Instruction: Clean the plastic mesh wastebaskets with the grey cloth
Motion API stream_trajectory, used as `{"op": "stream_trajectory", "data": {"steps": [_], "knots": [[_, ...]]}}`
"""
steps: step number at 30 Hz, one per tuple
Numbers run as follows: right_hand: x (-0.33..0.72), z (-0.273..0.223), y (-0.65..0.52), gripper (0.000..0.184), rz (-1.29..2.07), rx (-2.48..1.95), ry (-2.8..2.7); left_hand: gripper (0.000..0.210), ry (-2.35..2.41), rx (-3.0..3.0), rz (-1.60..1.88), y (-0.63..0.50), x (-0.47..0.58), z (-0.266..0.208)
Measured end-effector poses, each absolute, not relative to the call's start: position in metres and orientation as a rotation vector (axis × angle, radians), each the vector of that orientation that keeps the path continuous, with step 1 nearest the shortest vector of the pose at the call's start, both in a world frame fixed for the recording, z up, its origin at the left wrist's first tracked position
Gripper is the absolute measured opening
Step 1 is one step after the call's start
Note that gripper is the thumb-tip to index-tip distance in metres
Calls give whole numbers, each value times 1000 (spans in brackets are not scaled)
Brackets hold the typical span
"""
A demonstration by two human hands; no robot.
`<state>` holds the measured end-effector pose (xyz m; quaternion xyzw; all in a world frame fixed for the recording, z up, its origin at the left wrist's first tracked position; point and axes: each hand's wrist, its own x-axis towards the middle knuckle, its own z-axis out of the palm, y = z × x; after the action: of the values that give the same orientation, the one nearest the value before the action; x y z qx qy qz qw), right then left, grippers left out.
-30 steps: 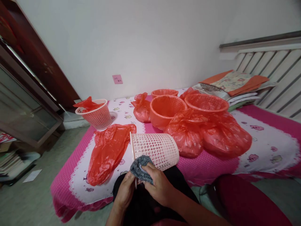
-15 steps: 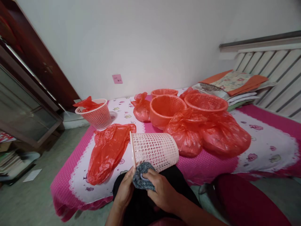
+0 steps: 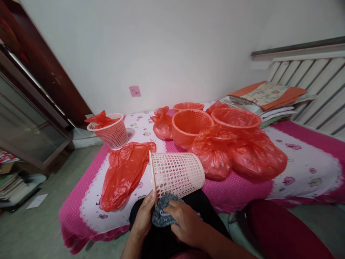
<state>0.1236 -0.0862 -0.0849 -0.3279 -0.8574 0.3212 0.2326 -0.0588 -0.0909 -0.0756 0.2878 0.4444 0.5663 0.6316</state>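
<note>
A pale pink plastic wastebasket (image 3: 178, 172) with a perforated wall lies on its side at the bed's edge, over my lap, its mouth facing left. My left hand (image 3: 144, 214) is closed on the near part of its rim. In my right hand (image 3: 185, 219) is a bunched grey cloth (image 3: 165, 210), pressed near the basket's lower side by the rim. My right fingers are wrapped over the cloth, so part of it is hidden. A flat red plastic bag (image 3: 124, 174) lies left of the basket.
A pink basket with a red liner (image 3: 111, 131) stands at the left. Behind are red-lined baskets (image 3: 192, 122) and filled, knotted red bags (image 3: 212, 158). Folded textiles (image 3: 269, 95) lie by the white bed rail (image 3: 309, 82). A dark red stool (image 3: 283, 233) stands at lower right.
My right hand and the cloth have shifted slightly down along the basket's near side. My left hand stays at the rim, and the basket lies almost unchanged.
</note>
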Motion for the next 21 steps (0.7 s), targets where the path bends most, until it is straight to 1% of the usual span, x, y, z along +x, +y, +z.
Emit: {"op": "stream_trajectory", "data": {"steps": [3, 6, 9, 12, 15, 18, 21], "knots": [[124, -94, -88, 48, 822, -908, -2424, 49, 955, 708, 1277, -90, -56, -73], [124, -97, -87, 40, 767, -958, -2526, 48, 920, 740, 1282, -88, -55, -72], [127, -96, -84, 31, 724, -1036, -2611, 51, 957, 727, 1312, -89, -57, -77], [137, -95, -81, 28, 715, -1110, -2608, 55, 1013, 713, 1314, -91, -59, -79], [154, -93, -79, 27, 788, -1140, -2538, 57, 1060, 820, 1310, -90, -56, -69], [169, -86, -77, 25, 892, -1124, -2467, 53, 1125, 984, 1281, -76, -50, -50], [178, -71, -76, 29, 980, -1080, -2413, 53, 1286, 937, 1291, -52, -44, -38]]}}
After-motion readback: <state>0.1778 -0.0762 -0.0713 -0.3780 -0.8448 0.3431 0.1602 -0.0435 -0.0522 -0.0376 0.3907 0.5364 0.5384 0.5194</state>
